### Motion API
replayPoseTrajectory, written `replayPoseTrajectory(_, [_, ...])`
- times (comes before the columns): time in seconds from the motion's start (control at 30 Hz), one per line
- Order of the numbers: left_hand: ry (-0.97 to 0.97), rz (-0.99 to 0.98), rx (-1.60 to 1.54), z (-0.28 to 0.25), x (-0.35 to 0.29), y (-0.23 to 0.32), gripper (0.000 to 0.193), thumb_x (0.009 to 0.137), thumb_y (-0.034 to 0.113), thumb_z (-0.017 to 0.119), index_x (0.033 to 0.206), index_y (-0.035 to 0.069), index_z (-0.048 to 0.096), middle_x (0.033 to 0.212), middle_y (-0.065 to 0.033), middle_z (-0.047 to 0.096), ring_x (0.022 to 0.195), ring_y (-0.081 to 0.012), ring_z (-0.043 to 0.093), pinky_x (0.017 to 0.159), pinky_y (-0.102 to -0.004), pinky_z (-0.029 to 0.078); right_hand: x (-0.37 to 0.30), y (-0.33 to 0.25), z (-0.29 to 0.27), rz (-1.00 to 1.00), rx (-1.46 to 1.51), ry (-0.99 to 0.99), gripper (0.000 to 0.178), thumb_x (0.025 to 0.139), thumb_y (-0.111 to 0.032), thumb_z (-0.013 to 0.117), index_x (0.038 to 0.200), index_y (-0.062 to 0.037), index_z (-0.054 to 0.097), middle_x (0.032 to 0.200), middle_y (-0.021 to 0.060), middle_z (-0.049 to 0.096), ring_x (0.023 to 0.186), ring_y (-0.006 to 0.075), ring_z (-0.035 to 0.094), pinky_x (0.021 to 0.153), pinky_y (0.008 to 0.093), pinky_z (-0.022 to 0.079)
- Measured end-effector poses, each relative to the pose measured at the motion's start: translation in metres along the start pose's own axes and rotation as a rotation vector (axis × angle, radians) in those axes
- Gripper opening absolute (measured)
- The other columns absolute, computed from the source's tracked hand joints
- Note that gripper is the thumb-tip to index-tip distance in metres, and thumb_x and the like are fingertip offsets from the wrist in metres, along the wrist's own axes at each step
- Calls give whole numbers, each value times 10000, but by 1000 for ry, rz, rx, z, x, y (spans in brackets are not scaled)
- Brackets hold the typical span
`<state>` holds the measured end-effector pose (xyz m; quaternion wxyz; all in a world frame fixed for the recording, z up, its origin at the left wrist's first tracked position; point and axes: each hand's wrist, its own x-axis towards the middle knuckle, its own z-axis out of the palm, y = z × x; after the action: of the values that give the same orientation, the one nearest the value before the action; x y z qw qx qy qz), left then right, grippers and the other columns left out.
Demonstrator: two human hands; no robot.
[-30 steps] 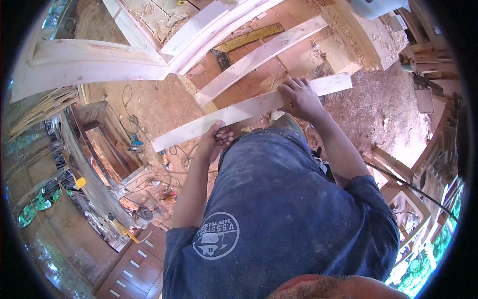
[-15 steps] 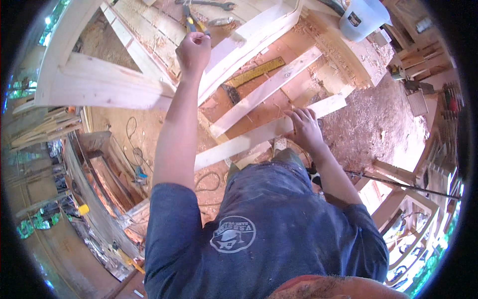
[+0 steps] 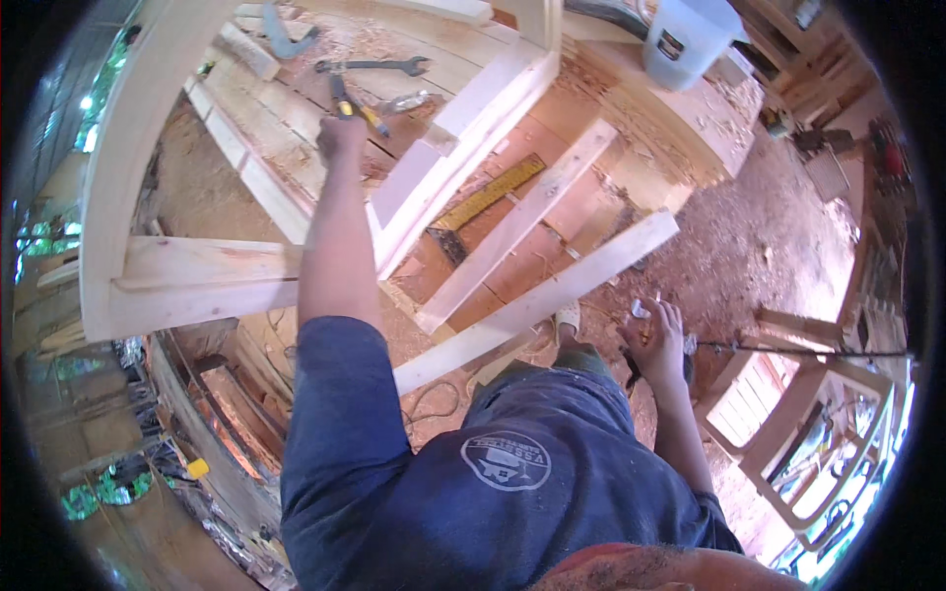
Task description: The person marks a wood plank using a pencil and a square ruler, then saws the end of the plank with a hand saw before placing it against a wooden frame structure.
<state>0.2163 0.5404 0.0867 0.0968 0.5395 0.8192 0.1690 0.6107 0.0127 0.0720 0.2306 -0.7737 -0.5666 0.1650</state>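
My left hand [image 3: 341, 140] is closed over the bench slats, at the near end of pliers [image 3: 340, 97] with black and yellow handles. Its fingers hide whatever they hold. My right hand [image 3: 658, 343] hangs off the plank's right side, fingers curled, a small white thing [image 3: 641, 308] at its fingertips. What sits in that palm is too small to make out. A long pale plank [image 3: 537, 300] slants in front of my legs. Beyond it lie a second wooden strip [image 3: 522, 222] and a yellow square [image 3: 490, 197] with a dark end.
An open-ended wrench [image 3: 384, 66] and a metal clamp-like piece [image 3: 284, 37] lie among shavings on the slats. Pale wooden framing [image 3: 202, 276] rises at left. A translucent bucket [image 3: 690, 44] stands on thick timber at far right. Wooden frames [image 3: 813, 443] lean at lower right.
My right hand has lifted off the plank and drawn back to its right, fingers curling. My left hand stays by the pliers. The whole view has shifted a little.
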Motion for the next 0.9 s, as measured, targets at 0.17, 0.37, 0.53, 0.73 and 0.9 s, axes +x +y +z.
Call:
replayPoseTrajectory(0.17, [394, 335, -215, -9, -63, -1, 464, 882, 308, 737, 1223, -1, 682, 1076, -211, 739, 990, -349, 726, 912, -465, 578, 36, -9, -1, -15, 33, -28, 566, 811, -185, 847, 1320, -77, 625, 1256, 177, 656, 1215, 413, 588, 1060, 493, 489])
replayPoseTrajectory(0.37, [-94, 510, -508, -55, -265, -18, 220, 877, 196, 800, 1005, 20, 767, 889, -119, 765, 819, -176, 739, 752, -320, 569, 79, -39, 22, -273, 122, -99, 538, 842, -169, 804, 1338, -80, 615, 1277, 178, 654, 1220, 409, 601, 1081, 486, 485])
replayPoseTrajectory(0.53, [-155, 388, -198, -28, -300, -72, 351, 910, 346, 772, 964, 0, 769, 911, -183, 766, 852, -344, 749, 797, -433, 588, 99, -75, 38, -413, 161, -205, 551, 861, -194, 793, 1361, -92, 586, 1225, 163, 648, 1223, 399, 598, 1060, 488, 492])
replayPoseTrajectory(0.73, [-465, 110, 183, -5, -276, -47, 664, 891, 582, 732, 1095, -48, 780, 1120, -326, 735, 1121, -436, 713, 998, -471, 551, 89, -80, 71, -543, 15, -352, 620, 809, -246, 831, 1363, -113, 590, 1262, 117, 645, 1291, 346, 575, 1116, 491, 436])
replayPoseTrajectory(0.9, [-437, 73, 97, 8, -274, -46, 654, 806, 523, 760, 1076, -73, 758, 1157, -294, 742, 1140, -405, 717, 1033, -449, 559, 77, -72, 92, -602, -126, -329, 665, 759, -159, 844, 1378, -145, 600, 1331, 107, 651, 1326, 320, 572, 1174, 504, 374])
